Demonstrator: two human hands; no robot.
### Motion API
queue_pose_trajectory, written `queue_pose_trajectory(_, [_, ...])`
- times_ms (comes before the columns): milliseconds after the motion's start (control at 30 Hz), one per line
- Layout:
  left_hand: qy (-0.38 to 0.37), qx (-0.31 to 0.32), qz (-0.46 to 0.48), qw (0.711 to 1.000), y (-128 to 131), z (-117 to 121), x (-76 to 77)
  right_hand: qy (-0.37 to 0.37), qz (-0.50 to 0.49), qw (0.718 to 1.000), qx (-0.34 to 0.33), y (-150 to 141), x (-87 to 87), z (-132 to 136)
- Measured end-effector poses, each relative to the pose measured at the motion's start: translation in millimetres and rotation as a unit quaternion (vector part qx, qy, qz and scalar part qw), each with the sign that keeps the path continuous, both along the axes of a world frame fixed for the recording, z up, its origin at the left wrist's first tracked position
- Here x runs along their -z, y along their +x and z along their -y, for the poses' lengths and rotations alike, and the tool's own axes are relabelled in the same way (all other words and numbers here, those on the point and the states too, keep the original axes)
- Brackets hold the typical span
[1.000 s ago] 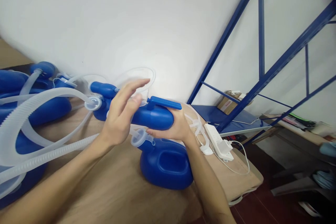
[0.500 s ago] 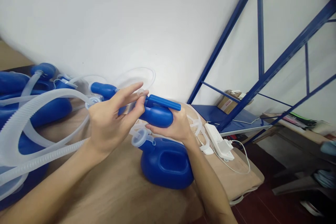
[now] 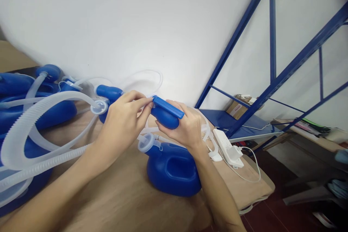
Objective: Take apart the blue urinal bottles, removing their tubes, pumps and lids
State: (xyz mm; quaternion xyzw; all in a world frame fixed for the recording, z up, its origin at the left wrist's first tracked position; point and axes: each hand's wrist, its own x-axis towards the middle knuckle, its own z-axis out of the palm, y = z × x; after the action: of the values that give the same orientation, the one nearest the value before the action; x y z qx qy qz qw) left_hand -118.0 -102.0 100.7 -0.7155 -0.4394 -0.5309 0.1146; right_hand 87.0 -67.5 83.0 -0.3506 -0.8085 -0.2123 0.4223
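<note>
A box (image 3: 236, 110) is bearing a label too small to read. A power strip (image 3: 223, 143) is lying near the tabletop's (image 3: 119, 195) right edge. Toward the back edge, the right hand (image 3: 189, 127) is gripping a bottle (image 3: 164, 117) above a jug (image 3: 174, 183); the left hand (image 3: 123, 117) is pinching its left end. Tubes (image 3: 15, 134) are crowding the left.

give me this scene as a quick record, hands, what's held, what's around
left hand: fingertips at the left end of the blue container's handle; whether they pinch anything is unclear
right hand: gripping that container's right end
below it: blue jug with a clear spout piece, on the tan tabletop
at left: ribbed clear hose, more blue containers
at right: white power strip, plug inserted
</note>
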Motion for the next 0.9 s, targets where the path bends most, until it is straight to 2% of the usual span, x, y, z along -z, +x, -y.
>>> queue_pose_trajectory(167, [-0.043,0.072,0.077,0.993,1,-1,-3.5,0.05,0.045,0.997,0.025,6,-4.1,0])
queue_pose_trajectory(367, [-0.118,0.086,0.202,0.968,1,0,-4.9,0.041,0.079,0.995,0.047,12,-3.0,-4])
queue_pose_trajectory(600, [-0.171,0.167,0.182,0.954,-7,1,-12.1,0.013,0.093,0.995,0.041,13,-3.2,-3])
queue_pose_trajectory(700, [-0.165,0.161,0.171,0.958,-6,3,-11.0,0.012,0.087,0.995,0.04,13,-3.5,-1])
queue_pose_trajectory(900, [-0.079,0.074,0.112,0.988,5,10,-4.3,-0.005,0.088,0.995,0.036,9,-2.5,6])
